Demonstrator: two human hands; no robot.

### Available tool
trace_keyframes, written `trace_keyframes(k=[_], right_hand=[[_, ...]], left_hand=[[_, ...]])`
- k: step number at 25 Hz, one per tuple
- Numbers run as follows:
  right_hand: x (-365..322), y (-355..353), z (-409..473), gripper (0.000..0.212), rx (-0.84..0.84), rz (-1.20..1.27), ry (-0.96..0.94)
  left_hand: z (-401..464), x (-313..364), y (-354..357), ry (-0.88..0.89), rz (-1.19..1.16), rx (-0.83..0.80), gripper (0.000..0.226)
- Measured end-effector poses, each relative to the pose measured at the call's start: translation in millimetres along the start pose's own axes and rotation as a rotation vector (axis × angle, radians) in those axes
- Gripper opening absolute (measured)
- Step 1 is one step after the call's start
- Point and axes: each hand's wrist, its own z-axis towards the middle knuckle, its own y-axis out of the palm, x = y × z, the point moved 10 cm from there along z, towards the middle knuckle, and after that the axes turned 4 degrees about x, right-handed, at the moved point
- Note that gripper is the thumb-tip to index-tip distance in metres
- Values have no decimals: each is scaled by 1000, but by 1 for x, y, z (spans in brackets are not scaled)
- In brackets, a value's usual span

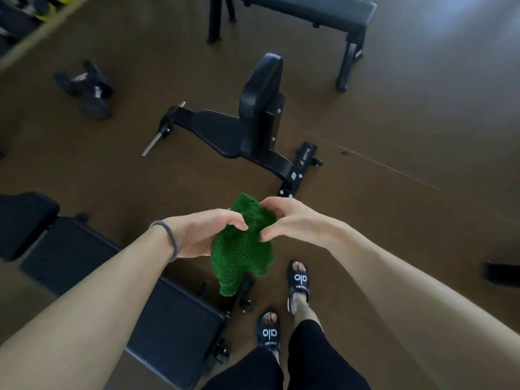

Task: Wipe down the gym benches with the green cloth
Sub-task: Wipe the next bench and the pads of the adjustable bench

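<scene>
Green cloth [242,243] is in mid-air at waist height, between both hands, not touching any bench. Left hand [202,235] has its grip closed on the cloth's left side, fingers curled over the top edge, thumb hidden behind. Right hand [287,220] pinches the upper right part, fingertips [264,238] dug into the pile. The lower half hangs free in a loose lobe.

Handling, by my read: light, fully limp, deep terry/microfibre pile. No slip risk and nothing fragile. It will bunch rather than lie flat, so fold it into a pad and press with a flat palm; holding a corner only drags a tail.

Surfaces:
- Nearest bench [118,291] at lower left: dark padded segments, faintly textured vinyl look, squared edges, black frame with a knob at the foot end. Cloth hangs just above its near right corner.
- Upright-back seat [239,130] straight ahead on the floor: smooth glossy black pad, rounded backrest, steel pegs on the left.
- Flat bench [309,12] at top: long matte pad, black tube legs.
- Dumbbells [87,88] on the floor far left, blurred.
- Floor [394,192] is brown, matte, with a thin seam line.

Vinyl should wipe easily; seams between pads and rounded edges need the cloth wrapped round them.
</scene>
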Motion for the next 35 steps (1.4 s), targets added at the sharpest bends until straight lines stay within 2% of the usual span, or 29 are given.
trace_keyframes(k=[3, 5, 8, 11, 16, 20, 25, 27, 31, 33, 35], right_hand=[[-22, -25, 49, 21, -52, -74, -47], [-34, -40, 82, 20, -85, -59, -35], [-54, -50, 123, 24, -129, 12, -4], [-71, -50, 169, 35, -147, 112, 26], [-90, -43, 271, 49, -101, 160, 60], [-102, -39, 382, 36, 26, 247, 169], [-120, -14, 514, 31, 198, 461, 277], [-114, -4, 546, 32, 275, 570, 306], [-89, 9, 595, 33, 380, 777, 338], [-71, 0, 626, 34, 430, 839, 304], [-43, -24, 667, 37, 519, 803, 231]], left_hand=[[19, 37, -29, 24, 19, 28, 35], [30, 61, -53, 43, 52, 75, 40], [40, 91, -98, 110, 118, 215, 43], [57, 118, -160, 155, 288, 385, 34], [113, 155, -260, 222, 465, 418, 20], [177, 197, -365, 266, 642, 375, 17], [259, 236, -489, 314, 889, 262, 19], [290, 244, -516, 338, 1022, 207, 16], [351, 260, -539, 439, 1315, 163, 23], [384, 272, -541, 548, 1379, 199, 22], [428, 286, -542, 700, 1392, 312, 26]])
